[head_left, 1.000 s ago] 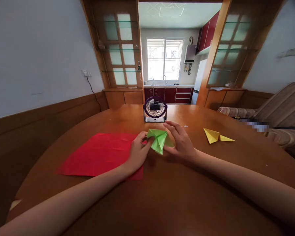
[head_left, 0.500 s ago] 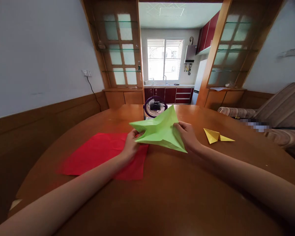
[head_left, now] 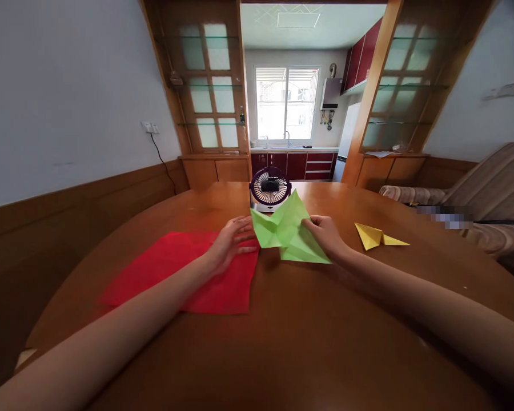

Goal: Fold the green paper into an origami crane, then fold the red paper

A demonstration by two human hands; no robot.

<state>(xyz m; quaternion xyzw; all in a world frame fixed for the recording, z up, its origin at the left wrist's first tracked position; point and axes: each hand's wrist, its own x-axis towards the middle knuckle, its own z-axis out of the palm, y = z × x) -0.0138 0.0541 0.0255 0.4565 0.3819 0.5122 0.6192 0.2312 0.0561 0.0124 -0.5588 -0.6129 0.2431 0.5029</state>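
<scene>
A creased sheet of light green paper is held up over the middle of the table, its corners bent at different angles. My right hand pinches its right edge between thumb and fingers. Just left of the paper, my left hand has its fingers stretched out and apart, gripping nothing; whether a fingertip brushes the green edge I cannot tell. Under my left hand and forearm lies a flat red sheet of paper, partly hidden by them.
On the round wooden table, a folded yellow paper piece lies to the right. A small purple fan stands behind the green paper. Beyond the table's right edge is a striped sofa.
My left hand has let go of the green paper and opened its fingers. The paper's left side has swung to the right and bent, while my right hand keeps its hold.
</scene>
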